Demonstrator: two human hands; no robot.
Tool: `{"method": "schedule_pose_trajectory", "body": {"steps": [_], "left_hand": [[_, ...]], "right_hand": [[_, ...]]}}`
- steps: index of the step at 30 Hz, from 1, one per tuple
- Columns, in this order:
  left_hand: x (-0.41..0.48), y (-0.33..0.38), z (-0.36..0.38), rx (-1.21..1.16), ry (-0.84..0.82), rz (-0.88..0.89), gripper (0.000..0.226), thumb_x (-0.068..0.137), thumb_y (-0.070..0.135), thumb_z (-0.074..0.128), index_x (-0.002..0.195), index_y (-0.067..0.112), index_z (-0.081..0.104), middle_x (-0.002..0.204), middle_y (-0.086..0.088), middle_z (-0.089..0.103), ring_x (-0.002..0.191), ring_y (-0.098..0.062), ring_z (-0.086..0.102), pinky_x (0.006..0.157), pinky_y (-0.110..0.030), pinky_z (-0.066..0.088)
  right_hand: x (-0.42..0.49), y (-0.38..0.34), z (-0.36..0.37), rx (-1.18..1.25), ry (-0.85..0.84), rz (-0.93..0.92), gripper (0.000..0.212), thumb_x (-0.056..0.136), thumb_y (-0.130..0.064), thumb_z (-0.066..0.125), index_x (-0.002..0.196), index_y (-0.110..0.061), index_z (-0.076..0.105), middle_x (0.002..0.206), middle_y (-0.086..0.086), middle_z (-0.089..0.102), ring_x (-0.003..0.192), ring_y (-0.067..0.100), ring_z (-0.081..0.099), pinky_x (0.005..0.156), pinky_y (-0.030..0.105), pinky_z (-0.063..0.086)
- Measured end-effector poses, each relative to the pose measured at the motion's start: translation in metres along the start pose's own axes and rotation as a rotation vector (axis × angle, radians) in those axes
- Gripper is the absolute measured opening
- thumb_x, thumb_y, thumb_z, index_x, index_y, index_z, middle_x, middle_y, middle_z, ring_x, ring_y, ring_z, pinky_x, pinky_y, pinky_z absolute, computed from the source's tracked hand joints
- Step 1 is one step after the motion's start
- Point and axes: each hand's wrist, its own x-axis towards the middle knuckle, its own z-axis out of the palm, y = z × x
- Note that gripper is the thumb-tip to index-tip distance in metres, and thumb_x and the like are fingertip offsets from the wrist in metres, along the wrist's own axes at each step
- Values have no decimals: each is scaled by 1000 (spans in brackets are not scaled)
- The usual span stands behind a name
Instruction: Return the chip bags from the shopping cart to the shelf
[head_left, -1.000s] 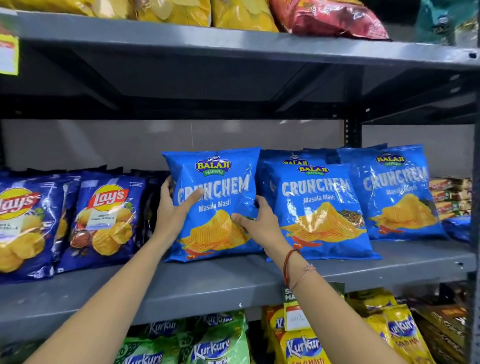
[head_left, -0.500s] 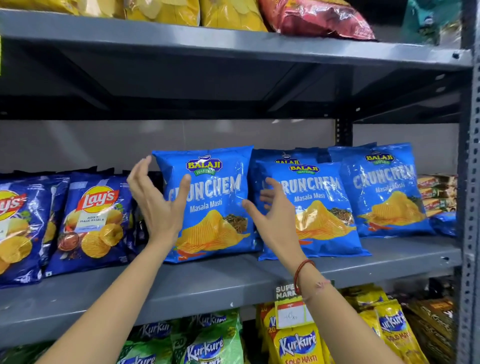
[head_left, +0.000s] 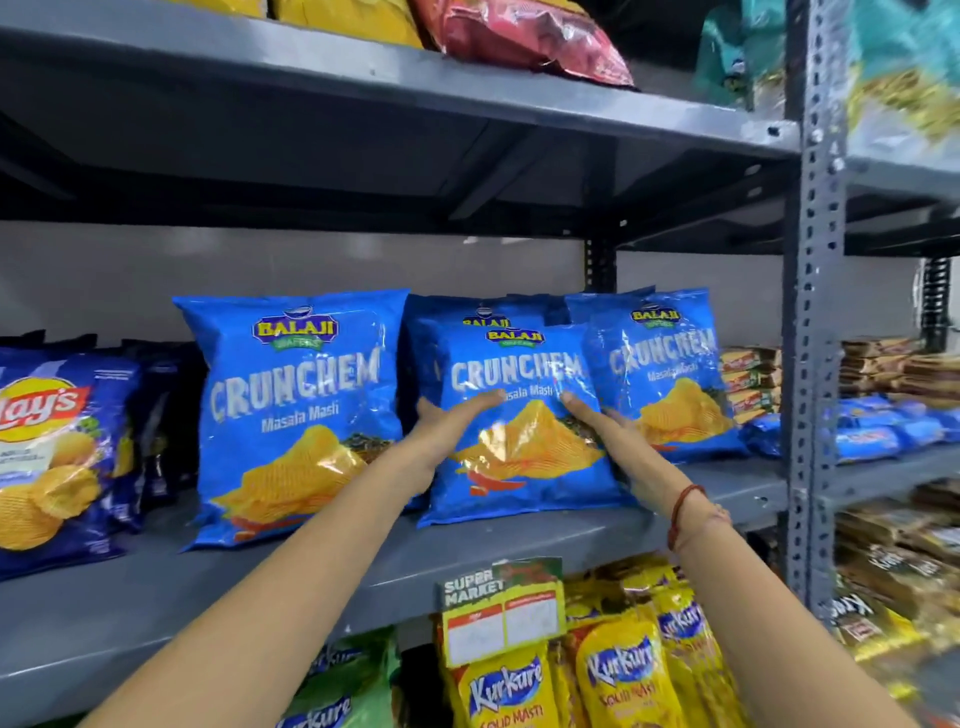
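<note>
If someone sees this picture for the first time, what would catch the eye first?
Probably the bright blue Crunchem bags standing in a row on the middle shelf. Next, the left hand and right hand pressed on either side of the centre bag. Yellow Kurkure packs hang below.

- Under my shelf hangs a price tag (head_left: 501, 608) reading "Super Market".
- A perforated grey upright (head_left: 813, 312) stands to my right.
- Past it I see stacked brown packets (head_left: 914, 371) and small blue packs (head_left: 878, 428) below them.
- Just left of it sit small red-and-yellow packets (head_left: 748, 384).
- A pale wall (head_left: 311, 265) backs everything.
</note>
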Motion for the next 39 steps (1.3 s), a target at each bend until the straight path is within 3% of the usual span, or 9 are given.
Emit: {"method": "schedule_pose_trajectory", "body": {"steps": [2,5,8,12,17,23,31,36,39], "left_hand": [[1,-1,-2,-118,-54,-9,103,55,72,67,143,34,27,159,1,7,144,-21,14,113,-45,18],[-4,3,-2,-197,-86,0,37,68,63,65,100,46,57,155,2,24,141,-19,23,106,-40,24],[3,0,1,-246,-48,-9,65,64,55,74,119,24,58,135,-4,55,119,-25,55,97,-39,45],[-1,7,9,-361,11,138,47,67,39,79,107,19,63,95,-3,75,68,-13,73,52,-23,54],[2,11,12,-376,122,266,58,69,33,79,119,14,56,110,-5,70,88,-16,68,73,-29,55],[10,-11,19,-350,198,286,61,69,33,79,121,12,54,118,-9,66,96,-20,66,76,-31,54],[-1,-7,31,-42,466,429,81,75,36,74,139,14,31,140,-6,46,126,-23,45,102,-38,40],[-23,-13,45,93,526,596,81,85,31,64,146,15,14,153,-5,19,140,-18,22,102,-18,19],[-34,-16,45,144,538,710,75,88,29,60,146,14,15,155,-7,16,142,-18,18,112,-28,20]], "right_hand": [[6,3,-2,26,-118,10,94,52,-72,74,123,-13,61,121,11,68,112,28,63,104,44,45],[8,2,-3,91,-212,-69,76,55,-56,81,114,-10,66,106,7,75,96,23,72,79,32,56],[7,-1,-3,152,-193,-152,75,50,-42,85,114,-8,63,98,1,77,85,17,74,64,24,57],[11,-10,-8,140,-126,-251,74,44,-43,85,110,-16,64,98,-4,77,89,15,72,74,29,59],[21,-19,-5,115,-127,-294,75,47,-44,86,113,-17,62,117,10,70,111,32,64,98,52,50],[28,-2,3,128,-162,-270,78,47,-42,87,115,-18,59,114,6,71,104,24,68,91,45,55],[31,8,4,212,-88,-286,85,55,-28,86,129,-11,49,107,2,72,95,18,72,77,31,60],[17,3,3,168,84,-305,75,71,-23,79,135,-13,42,109,3,66,92,11,67,61,14,53],[0,-9,2,127,245,-386,73,68,-35,80,131,-15,47,112,3,61,103,16,60,73,15,46]]}}
